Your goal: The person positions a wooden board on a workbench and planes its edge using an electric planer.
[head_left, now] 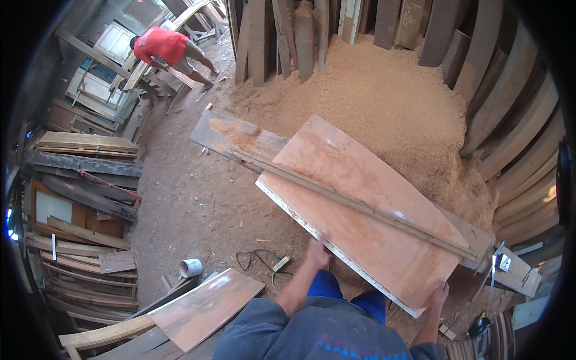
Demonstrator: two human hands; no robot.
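Observation:
In front of me a large reddish-brown wooden panel with a pale near edge lies tilted across a bench. A long narrow wooden strip rests on its top face, running lengthwise. My left hand grips the panel's near edge, its fingertips at the rim and the rest of the fingers partly hidden. At the panel's right end, close to the near corner, my right hand is closed on the edge. Light dust marks the panel's surface.
Beyond the bench a sawdust heap spreads before upright planks. Another panel lies at lower left, near a white bucket and a power strip with cord. A co-worker in red bends over boards far left.

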